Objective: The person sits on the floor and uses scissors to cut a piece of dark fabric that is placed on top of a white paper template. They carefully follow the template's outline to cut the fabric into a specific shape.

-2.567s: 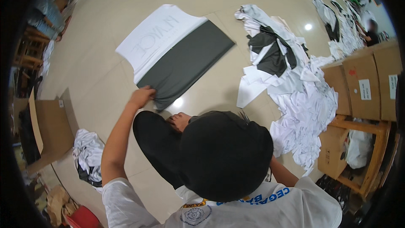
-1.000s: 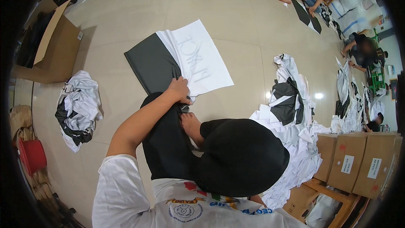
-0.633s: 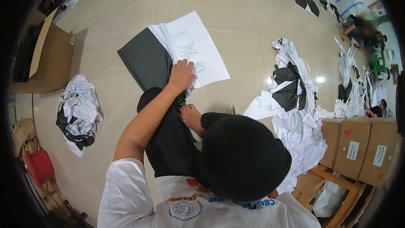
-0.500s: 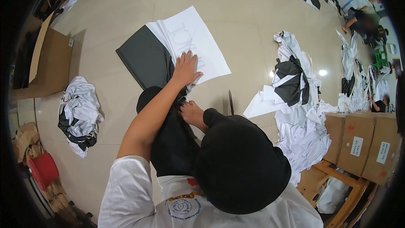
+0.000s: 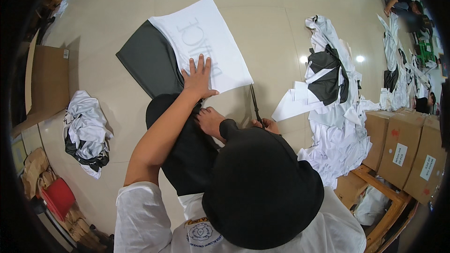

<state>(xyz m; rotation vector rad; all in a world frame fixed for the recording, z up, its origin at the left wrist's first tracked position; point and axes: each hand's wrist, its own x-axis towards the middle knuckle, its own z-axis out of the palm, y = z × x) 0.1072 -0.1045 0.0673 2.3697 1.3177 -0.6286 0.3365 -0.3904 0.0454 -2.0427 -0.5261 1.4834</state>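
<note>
My left hand (image 5: 197,78) lies flat with fingers spread on a white sheet (image 5: 229,61) that bears faint large lettering. Along the sheet's left side is a dark grey cloth panel (image 5: 150,58); whether the two are one piece I cannot tell. My right hand (image 5: 269,125), partly hidden behind my raised black-trousered knee (image 5: 262,182), holds dark scissors (image 5: 254,100). Their tips point away from me, at the sheet's near right corner. My bare foot (image 5: 210,121) rests on the floor close to my left wrist.
To the right spreads a long heap of white and black cloth scraps (image 5: 328,126). A crumpled cloth bundle (image 5: 86,131) lies left, near an open cardboard box (image 5: 51,75). Closed cartons (image 5: 398,145) stand at the right by a wooden frame (image 5: 384,206). Other people are at the far right.
The scissors have come forward to the sheet's near right corner, and my right hand now shows beside my knee. My left hand stays flat on the sheet. The view has shifted slightly.
</note>
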